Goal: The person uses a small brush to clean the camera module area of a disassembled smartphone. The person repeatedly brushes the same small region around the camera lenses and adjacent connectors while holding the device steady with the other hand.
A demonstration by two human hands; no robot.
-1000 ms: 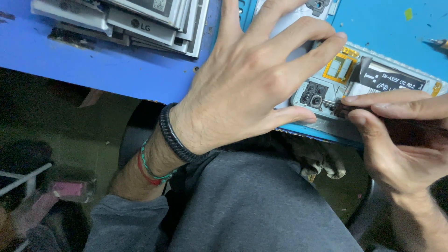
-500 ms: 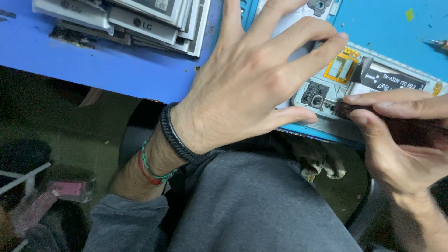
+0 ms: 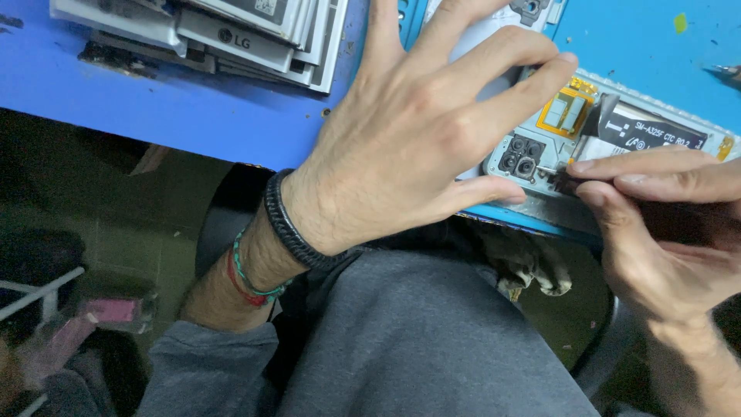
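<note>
An opened phone (image 3: 617, 127) with its back off lies on the blue table (image 3: 154, 100) at the near edge, its camera module and an orange flex part exposed. My left hand (image 3: 417, 131) lies spread over the phone's left part, fingers on top and thumb along its near edge, holding it down. My right hand (image 3: 664, 232) pinches a thin dark tool (image 3: 563, 183) between thumb and forefinger. The tool's tip touches the phone just right of the camera module. Most of the tool is hidden in my fingers.
A stack of flat grey battery packs (image 3: 231, 35) lies at the table's back left. A metal tool tip (image 3: 725, 72) shows at the right edge. My lap in grey trousers (image 3: 417, 340) is below the table edge. Dark and coloured bracelets (image 3: 282, 224) circle my left wrist.
</note>
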